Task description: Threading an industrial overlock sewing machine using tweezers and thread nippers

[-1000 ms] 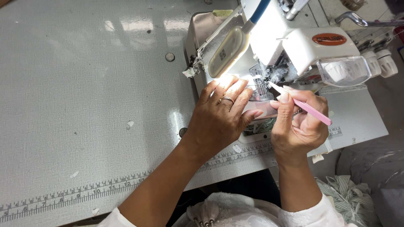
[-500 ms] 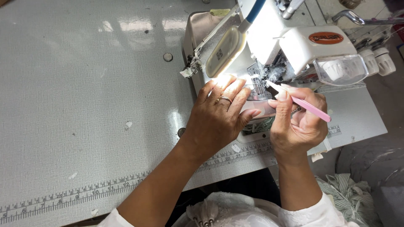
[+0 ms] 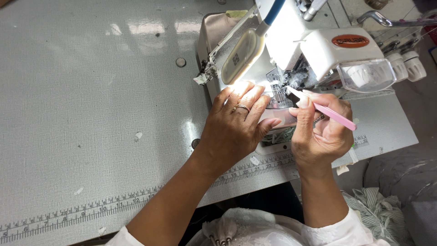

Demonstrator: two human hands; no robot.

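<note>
My left hand point(image 3: 236, 125) lies flat on the bed of a white overlock sewing machine point(image 3: 318, 50), fingers spread and pointing toward the lit needle area point(image 3: 276, 89); a ring sits on one finger. My right hand point(image 3: 321, 132) grips a thin pink tweezer-like tool point(image 3: 325, 109) whose tip reaches into the needle area, just right of my left fingertips. A small piece of pale fabric point(image 3: 280, 119) lies under and between both hands.
The machine is set into a grey-white table point(image 3: 91, 114) with a printed ruler strip point(image 3: 114, 202) along its near edge. A clear plastic guard point(image 3: 366, 75) and thread knobs point(image 3: 409, 61) stand at the right. Striped cloth point(image 3: 378, 212) hangs below the table's right edge.
Both hands stay in nearly the same place; the tool's tip has shifted only slightly at the needle area.
</note>
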